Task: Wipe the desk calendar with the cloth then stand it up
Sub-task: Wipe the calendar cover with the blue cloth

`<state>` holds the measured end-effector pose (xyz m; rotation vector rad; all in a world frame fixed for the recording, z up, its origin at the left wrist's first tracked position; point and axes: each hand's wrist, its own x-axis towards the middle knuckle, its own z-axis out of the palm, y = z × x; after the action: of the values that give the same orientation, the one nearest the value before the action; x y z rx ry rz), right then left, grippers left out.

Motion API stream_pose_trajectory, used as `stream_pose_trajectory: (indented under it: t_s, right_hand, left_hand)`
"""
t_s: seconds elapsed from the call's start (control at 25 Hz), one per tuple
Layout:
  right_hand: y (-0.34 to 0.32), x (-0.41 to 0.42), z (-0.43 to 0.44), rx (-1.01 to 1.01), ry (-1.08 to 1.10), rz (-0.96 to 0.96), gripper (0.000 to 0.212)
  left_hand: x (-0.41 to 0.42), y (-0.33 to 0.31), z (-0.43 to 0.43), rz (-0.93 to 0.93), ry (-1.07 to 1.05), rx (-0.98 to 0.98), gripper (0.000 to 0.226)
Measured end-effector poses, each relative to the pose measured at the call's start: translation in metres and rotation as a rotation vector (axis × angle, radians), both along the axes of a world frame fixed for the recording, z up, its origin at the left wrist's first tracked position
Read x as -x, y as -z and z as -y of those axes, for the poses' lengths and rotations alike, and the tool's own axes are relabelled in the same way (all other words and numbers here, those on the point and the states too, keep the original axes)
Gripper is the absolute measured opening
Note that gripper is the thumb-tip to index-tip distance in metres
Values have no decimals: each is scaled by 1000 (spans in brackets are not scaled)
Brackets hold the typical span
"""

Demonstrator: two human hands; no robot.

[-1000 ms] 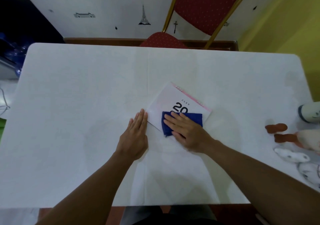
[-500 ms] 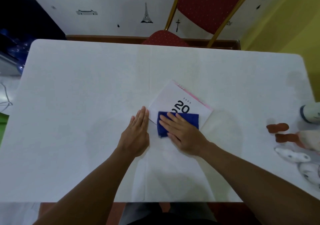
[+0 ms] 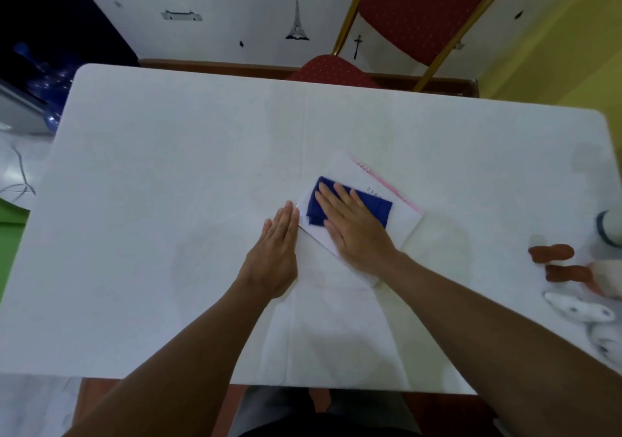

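One calendar (image 3: 400,226) lies flat on the table (image 3: 168,184), right of centre. One blue cloth (image 3: 377,206) rests on it, pressed beneath the flat, open right hand (image 3: 353,229). The left hand (image 3: 274,254), flat and empty, touches the calendar's left edge.

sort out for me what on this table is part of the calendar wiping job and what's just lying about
In the job:
desk calendar, lying flat
blue cloth, pressed on the calendar
right hand, flat on the cloth
left hand, flat on the table beside the calendar

Lying about:
plush toy at the right edge
red chair behind the table
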<state>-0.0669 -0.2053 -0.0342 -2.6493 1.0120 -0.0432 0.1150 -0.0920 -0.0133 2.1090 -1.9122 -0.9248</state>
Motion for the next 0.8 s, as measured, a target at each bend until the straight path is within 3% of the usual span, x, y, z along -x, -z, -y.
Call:
stream_pose_trajectory:
  t_s: [0.24, 0.44, 0.56, 0.8]
  right_hand:
    - [-3, 52, -19, -102, -313, -3, 57]
    - [-6, -2, 38, -108, -72, -32, 58]
    - [-1, -13, 27, -73, -19, -25, 59]
    - [-1, 54, -31, -45, -238, -46, 60]
  left_hand:
    - [-1, 0, 0, 13, 13, 15, 74]
    - [-2, 1, 0, 17, 18, 10, 72]
    - [-1, 0, 1, 14, 13, -8, 70]
    - [0, 0, 1, 43, 18, -11, 75]
